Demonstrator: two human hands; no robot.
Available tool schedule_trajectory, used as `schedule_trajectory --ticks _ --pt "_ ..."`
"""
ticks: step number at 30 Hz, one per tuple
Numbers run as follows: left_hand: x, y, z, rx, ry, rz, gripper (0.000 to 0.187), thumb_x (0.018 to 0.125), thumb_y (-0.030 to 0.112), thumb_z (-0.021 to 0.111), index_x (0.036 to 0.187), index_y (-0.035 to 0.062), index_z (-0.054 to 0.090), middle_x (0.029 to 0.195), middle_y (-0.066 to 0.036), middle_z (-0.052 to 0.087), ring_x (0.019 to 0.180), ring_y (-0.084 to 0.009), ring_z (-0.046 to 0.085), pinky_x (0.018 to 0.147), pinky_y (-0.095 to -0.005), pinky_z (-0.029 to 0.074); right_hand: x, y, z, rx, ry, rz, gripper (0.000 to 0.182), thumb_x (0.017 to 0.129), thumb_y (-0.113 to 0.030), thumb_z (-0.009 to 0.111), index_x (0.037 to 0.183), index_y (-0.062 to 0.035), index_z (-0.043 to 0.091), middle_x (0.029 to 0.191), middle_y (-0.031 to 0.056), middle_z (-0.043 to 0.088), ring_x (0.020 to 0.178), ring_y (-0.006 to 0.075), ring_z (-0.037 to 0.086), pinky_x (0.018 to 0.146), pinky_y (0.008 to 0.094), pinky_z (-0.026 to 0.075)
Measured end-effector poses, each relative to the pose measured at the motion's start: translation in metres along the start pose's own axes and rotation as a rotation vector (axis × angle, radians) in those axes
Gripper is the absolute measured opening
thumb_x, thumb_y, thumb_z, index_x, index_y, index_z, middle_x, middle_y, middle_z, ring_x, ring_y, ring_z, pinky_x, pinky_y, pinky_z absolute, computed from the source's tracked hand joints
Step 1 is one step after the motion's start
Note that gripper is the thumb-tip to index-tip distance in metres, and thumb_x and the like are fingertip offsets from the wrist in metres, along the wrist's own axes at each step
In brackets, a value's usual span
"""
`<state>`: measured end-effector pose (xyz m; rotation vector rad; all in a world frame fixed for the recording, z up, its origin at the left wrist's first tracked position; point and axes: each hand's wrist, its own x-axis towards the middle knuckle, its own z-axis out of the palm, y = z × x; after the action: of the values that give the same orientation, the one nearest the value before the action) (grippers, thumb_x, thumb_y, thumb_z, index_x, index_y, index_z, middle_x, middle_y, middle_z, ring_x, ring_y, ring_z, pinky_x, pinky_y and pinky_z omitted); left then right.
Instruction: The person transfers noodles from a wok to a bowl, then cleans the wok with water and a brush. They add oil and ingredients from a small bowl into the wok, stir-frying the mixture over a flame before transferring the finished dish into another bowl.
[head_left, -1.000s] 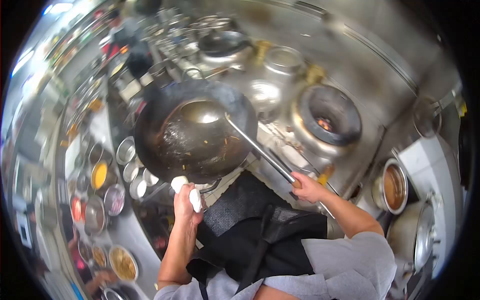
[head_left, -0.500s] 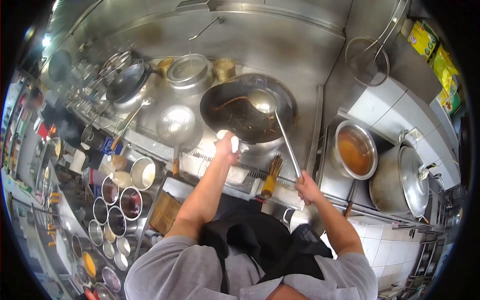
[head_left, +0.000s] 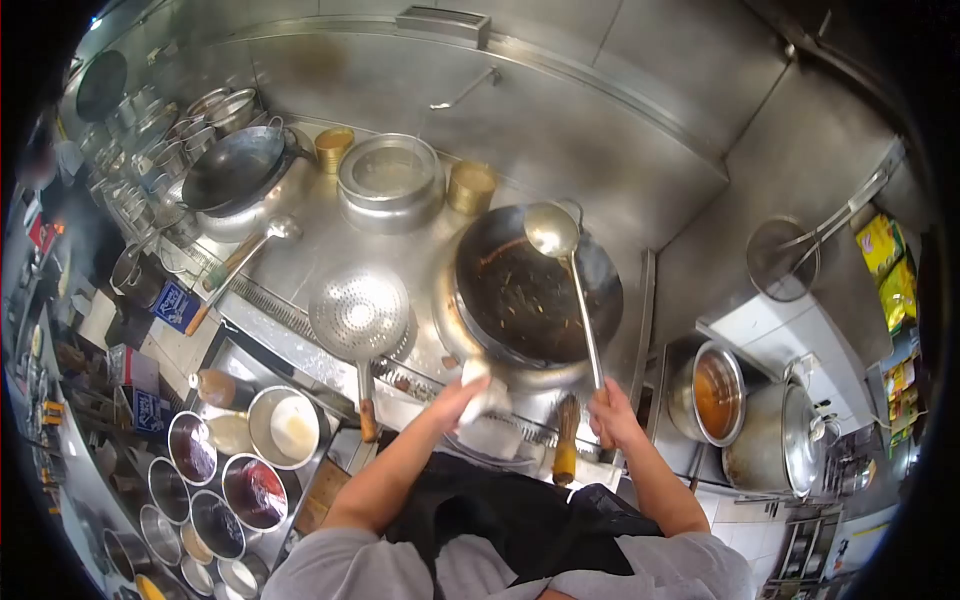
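Comparing with a second ago, I see the wok [head_left: 535, 295] back on its burner, left hand [head_left: 462, 397] gripping its cloth-wrapped handle [head_left: 488, 392], right hand [head_left: 612, 415] clenched on the ladle [head_left: 556, 232], so cooking can go on.

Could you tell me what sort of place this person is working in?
Most likely a commercial restaurant kitchen. The left hand grips a wok through a white cloth, the right hand holds a long ladle, and steel seasoning bowls and a perforated strainer line the stainless range.
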<state>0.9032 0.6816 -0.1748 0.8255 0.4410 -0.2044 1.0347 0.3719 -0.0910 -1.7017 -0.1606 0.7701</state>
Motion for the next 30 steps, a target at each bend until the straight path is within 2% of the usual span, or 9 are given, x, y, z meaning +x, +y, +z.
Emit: schedule_trajectory --ticks 4,7,8,10,13,17,21,25,30 --pt "-0.092 -0.007 -0.078 0.069 -0.024 0.013 0.042 0.092 0.031 0.069 0.123 0.0055 0.054 0.100 -0.003 0.062 0.084 -0.0120 0.059 0.071 -0.0290 0.050 0.093 -0.114 0.071 -0.030 -0.070 -0.096 0.077 0.092 0.000 0.056 0.155 -0.0263 0.022 0.080 0.0037 0.054 0.050 0.0129 0.051 0.044 0.0284 0.044" --pt "-0.149 0.017 -0.117 0.149 0.050 0.048 0.038 0.091 0.029 0.071 0.117 0.0055 0.056 0.095 -0.001 0.061 0.083 -0.0108 0.057 0.071 -0.0286 0.048 0.229 -0.141 0.097 -1.059 0.165 -0.515 0.080 0.088 -0.003 0.054 0.156 -0.0245 0.019 0.090 0.0189 0.065 0.054 0.0288 0.061 0.052 0.0416 0.052" --pt "-0.166 0.031 -0.123 0.156 0.063 0.080 0.036 0.090 0.029 0.072 0.111 0.0053 0.057 0.092 0.000 0.060 0.081 -0.0105 0.056 0.070 -0.0278 0.047 0.230 -0.188 0.133 -1.261 0.179 -0.223 0.083 0.086 -0.004 0.053 0.157 -0.0245 0.016 0.102 0.0269 0.067 0.073 0.0387 0.068 0.065 0.0469 0.055" --pt "-0.186 0.049 -0.140 0.173 0.165 0.181 0.038 0.087 0.029 0.074 0.110 0.0046 0.056 0.091 -0.001 0.060 0.080 -0.0104 0.056 0.070 -0.0277 0.047 0.345 -0.173 0.130 -1.579 0.223 -0.392 0.089 0.080 -0.003 0.055 0.157 -0.0228 0.014 0.102 0.0286 0.067 0.074 0.0420 0.068 0.068 0.0485 0.055" --pt "-0.217 0.070 -0.151 0.120 0.377 0.327 0.040 0.085 0.023 0.074 0.114 0.0030 0.054 0.091 -0.001 0.058 0.078 -0.0110 0.055 0.069 -0.0289 0.048 0.479 -0.205 0.155 -0.684 -0.277 0.264 0.090 0.078 0.000 0.055 0.157 -0.0159 0.016 0.091 0.0310 0.068 0.078 0.0351 0.069 0.072 0.0475 0.053" --pt "-0.252 0.063 -0.171 0.084 0.502 0.257 0.043 0.085 0.023 0.075 0.115 0.0021 0.053 0.090 -0.002 0.059 0.079 -0.0116 0.057 0.071 -0.0285 0.049 0.482 -0.134 0.200 -1.492 0.203 -0.149 0.085 0.078 0.002 0.053 0.155 -0.0095 0.019 0.076 0.0244 0.066 0.053 0.0341 0.063 0.046 0.0443 0.049" --pt "-0.255 0.068 -0.196 0.132 0.403 0.179 0.043 0.085 0.021 0.075 0.116 0.0011 0.053 0.091 -0.002 0.061 0.081 -0.0116 0.058 0.072 -0.0276 0.049 0.366 -0.196 0.216 -0.991 0.101 0.011 0.080 0.082 0.003 0.047 0.155 -0.0065 0.017 0.106 0.0320 0.066 0.094 0.0405 0.069 0.070 0.0480 0.056" --pt "-0.237 0.115 -0.196 0.388 0.265 0.148 0.043 0.087 0.018 0.072 0.121 0.0000 0.052 0.099 -0.005 0.065 0.088 -0.0148 0.061 0.078 -0.0305 0.051 0.316 -0.160 0.230 -1.019 0.287 -0.411 0.084 0.091 -0.008 0.051 0.157 -0.0203 0.001 0.101 0.0339 0.065 0.088 0.0466 0.067 0.078 0.0508 0.055" --pt "-0.209 0.155 -0.190 0.524 0.188 0.212 0.046 0.087 0.019 0.073 0.122 0.0006 0.052 0.097 -0.005 0.064 0.083 -0.0136 0.061 0.073 -0.0298 0.052 0.314 -0.180 0.303 -0.847 0.230 -0.375 0.089 0.091 -0.008 0.053 0.157 -0.0242 -0.005 0.111 0.0308 0.063 0.098 0.0450 0.064 0.088 0.0511 0.050"
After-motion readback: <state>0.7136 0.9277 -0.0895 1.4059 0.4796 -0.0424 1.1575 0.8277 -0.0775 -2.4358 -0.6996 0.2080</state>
